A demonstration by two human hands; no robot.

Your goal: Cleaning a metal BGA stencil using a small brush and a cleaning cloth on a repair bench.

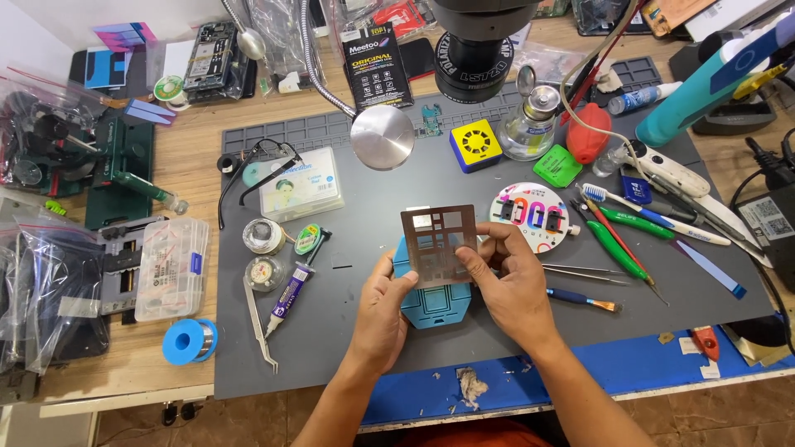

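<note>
held up over the middle of the grey work mat [373,348] by both hands: a thin square metal stencil [439,245] with small cut-out windows, tilted slightly, its lower edge hiding part of a blue fixture block [432,305] lying on the mat. left hand [383,306] coming in from 7 o'clock, palm down, thumb and fingertips pinching the stencil's lower left edge. right hand [512,285] from 5 o'clock, thumb across the lower right face, fingers curled behind, gripping that side. bare mat at 9 o'clock of the stencil, up to a small syringe tube [290,291] and tweezers [258,324]. tighter at 3 o'clock: a round printed disc [530,217], thin probes [580,273], a small brush [584,300]. overhead at 12 o'clock, a microscope lens [475,66] and a round metal lamp head [382,137].
</note>
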